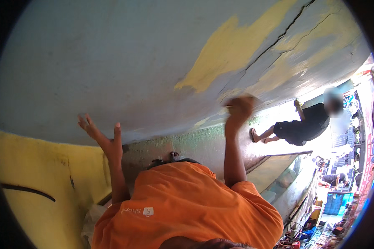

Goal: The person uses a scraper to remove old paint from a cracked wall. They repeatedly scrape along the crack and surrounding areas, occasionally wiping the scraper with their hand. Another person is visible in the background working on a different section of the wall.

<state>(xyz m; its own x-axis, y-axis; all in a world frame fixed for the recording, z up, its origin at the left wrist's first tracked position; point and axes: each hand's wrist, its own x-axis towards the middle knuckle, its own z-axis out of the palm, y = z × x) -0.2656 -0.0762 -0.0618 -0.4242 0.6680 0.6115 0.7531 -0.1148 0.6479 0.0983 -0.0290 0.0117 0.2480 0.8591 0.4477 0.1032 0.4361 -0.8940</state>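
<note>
Both my hands are raised before a wall (91,62) that is grey-blue with bare yellow patches and long dark cracks. My left hand (102,133) is close to the lower part of the wall, thumb and fingers spread, holding nothing. Further right, my right hand (239,108) is curled and smeared by motion beside the cracked, patchy area. A flat brownish thing (250,101) seems to stick out of it, too blurred to name. Whether this thing touches the wall cannot be told.
A person in black (309,123) stands along the wall at right, one hand raised to it. A yellow wall (41,178) meets the grey one at left. Behind me at right are a glass-panelled case (284,178), a blue bin (336,203) and cluttered goods.
</note>
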